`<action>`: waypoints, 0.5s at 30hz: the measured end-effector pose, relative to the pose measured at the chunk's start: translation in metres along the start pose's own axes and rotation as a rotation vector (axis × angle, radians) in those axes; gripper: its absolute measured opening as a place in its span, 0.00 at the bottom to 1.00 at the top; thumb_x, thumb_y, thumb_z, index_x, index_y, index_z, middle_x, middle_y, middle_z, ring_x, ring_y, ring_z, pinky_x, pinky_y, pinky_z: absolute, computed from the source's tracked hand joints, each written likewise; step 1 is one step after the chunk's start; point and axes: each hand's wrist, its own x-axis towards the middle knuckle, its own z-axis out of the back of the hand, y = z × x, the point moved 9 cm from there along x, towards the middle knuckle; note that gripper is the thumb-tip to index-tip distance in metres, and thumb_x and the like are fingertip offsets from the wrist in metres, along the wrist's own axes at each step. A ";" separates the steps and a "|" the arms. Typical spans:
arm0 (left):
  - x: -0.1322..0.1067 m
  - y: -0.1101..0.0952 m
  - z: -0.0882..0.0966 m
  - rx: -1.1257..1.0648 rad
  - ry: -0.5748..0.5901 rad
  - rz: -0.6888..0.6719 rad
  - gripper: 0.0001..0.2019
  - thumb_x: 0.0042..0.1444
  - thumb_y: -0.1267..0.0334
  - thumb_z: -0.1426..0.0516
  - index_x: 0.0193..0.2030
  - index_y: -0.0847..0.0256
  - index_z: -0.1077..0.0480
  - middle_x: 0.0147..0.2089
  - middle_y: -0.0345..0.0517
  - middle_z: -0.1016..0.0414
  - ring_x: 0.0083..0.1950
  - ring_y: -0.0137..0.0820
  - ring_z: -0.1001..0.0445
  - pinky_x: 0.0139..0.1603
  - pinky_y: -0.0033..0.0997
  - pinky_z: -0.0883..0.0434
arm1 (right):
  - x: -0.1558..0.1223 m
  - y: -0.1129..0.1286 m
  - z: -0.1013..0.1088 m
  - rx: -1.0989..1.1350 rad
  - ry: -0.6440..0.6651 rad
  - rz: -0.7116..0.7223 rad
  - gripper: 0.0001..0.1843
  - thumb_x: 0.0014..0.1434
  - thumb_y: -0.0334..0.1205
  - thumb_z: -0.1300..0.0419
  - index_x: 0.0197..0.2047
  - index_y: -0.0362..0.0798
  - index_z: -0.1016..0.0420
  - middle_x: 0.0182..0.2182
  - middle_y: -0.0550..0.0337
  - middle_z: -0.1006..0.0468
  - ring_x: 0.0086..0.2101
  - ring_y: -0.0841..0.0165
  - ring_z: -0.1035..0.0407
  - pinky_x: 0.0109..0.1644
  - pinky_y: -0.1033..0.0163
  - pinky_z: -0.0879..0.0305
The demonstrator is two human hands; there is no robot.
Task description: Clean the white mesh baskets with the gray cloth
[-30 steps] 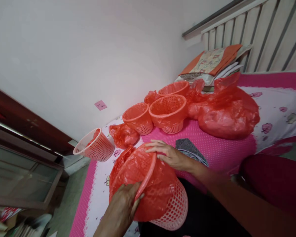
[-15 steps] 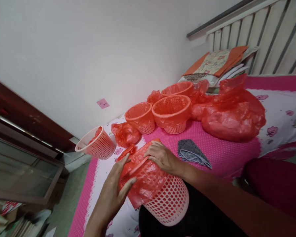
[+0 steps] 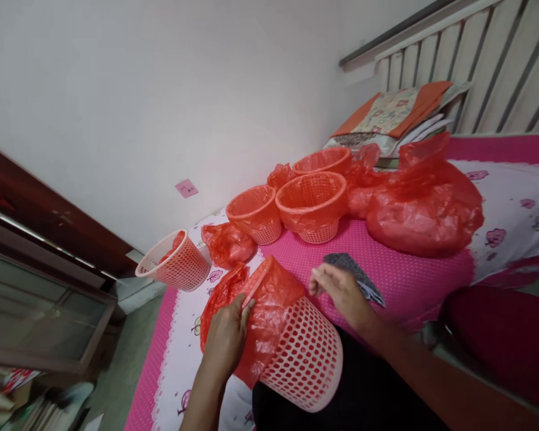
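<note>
On my lap a pink perforated plastic wastebasket point(image 3: 312, 353) lies tilted, its mouth pointing up and left. A thin red plastic bag point(image 3: 281, 299) is folded over the rim and hangs down the outside; more of it bunches out at the mouth. My left hand point(image 3: 228, 335) is closed on the rim, with the bag under its fingers and the thumb on the near side. My right hand point(image 3: 339, 293) hovers just right of the basket, apart from it, fingers curled with nothing visible in them. Behind that hand lies a folded grey cloth point(image 3: 362, 278).
Several baskets lined with red bags, including one lined basket point(image 3: 312, 200), stand along the wall. A pink basket point(image 3: 186, 263) leans at left. Filled red bags, the largest a bulging bag point(image 3: 426, 209), rest on the pink bedspread point(image 3: 413, 281). A maroon stool point(image 3: 503, 341) is at right.
My right hand has let go of the bagged rim and moved right, away from the basket. My left hand, spread before, has closed on the rim. More of the red bag shows at the mouth.
</note>
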 end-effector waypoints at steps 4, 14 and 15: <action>0.003 -0.009 0.000 0.053 -0.019 0.046 0.21 0.78 0.54 0.55 0.55 0.62 0.24 0.43 0.58 0.14 0.49 0.47 0.16 0.45 0.37 0.31 | -0.046 -0.049 -0.052 0.244 0.315 -0.427 0.37 0.54 0.79 0.36 0.35 0.49 0.26 0.28 0.59 0.19 0.23 0.68 0.26 0.27 0.63 0.33; 0.004 -0.018 -0.004 0.140 -0.041 0.045 0.18 0.78 0.56 0.52 0.53 0.60 0.22 0.42 0.56 0.13 0.47 0.45 0.14 0.43 0.36 0.30 | -0.067 -0.068 -0.076 0.292 0.296 -0.502 0.23 0.51 0.62 0.33 0.28 0.52 0.34 0.15 0.72 0.31 0.12 0.75 0.39 0.16 0.69 0.48; 0.004 -0.018 -0.004 0.141 -0.043 0.041 0.18 0.78 0.57 0.52 0.52 0.59 0.22 0.41 0.56 0.13 0.47 0.45 0.14 0.43 0.36 0.30 | -0.067 -0.069 -0.072 0.300 0.284 -0.508 0.23 0.51 0.63 0.34 0.29 0.52 0.33 0.16 0.71 0.30 0.12 0.75 0.38 0.17 0.69 0.48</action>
